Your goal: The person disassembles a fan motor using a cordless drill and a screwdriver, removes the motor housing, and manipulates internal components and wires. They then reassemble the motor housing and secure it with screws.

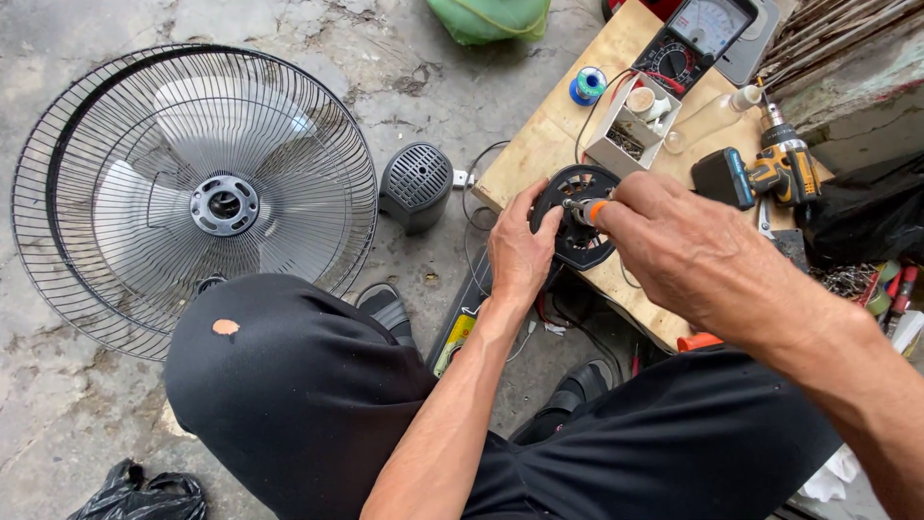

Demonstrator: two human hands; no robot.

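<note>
— What's the person working on down there?

— A round black fan motor housing (577,217), a disc with slots cut around a central hub, a bit like a spoked wheel. It sits at the near left corner of the low wooden bench (539,144), partly over the edge, with thin wires trailing down from under it.

— And the hands?

— The left hand (520,252) is closed on the left rim of the housing, thumb up on top, fingers wrapped around the side. The right hand (679,246) is pinched shut on a small screwdriver (583,209) with an orange collar and a dark metal tip; the tip points left, over the middle of the disc. I can't tell whether it touches a screw.

— What else is on the bench?

— Behind the housing, a small open cardboard box (630,125) with bits inside, then an analogue meter (698,39) with a pale dial at the far end, and a spool of blue wire (587,85) near the left edge. To the right lies a yellow and black cordless drill (784,164).

— And on the floor?

— Cracked concrete. A big wire fan guard (192,197) with pale blades behind it lies flat to the left, well apart from the bench. A grey ribbed motor cover (417,185) stands between the guard and the bench. The person crouches in black trousers and sandals.
</note>
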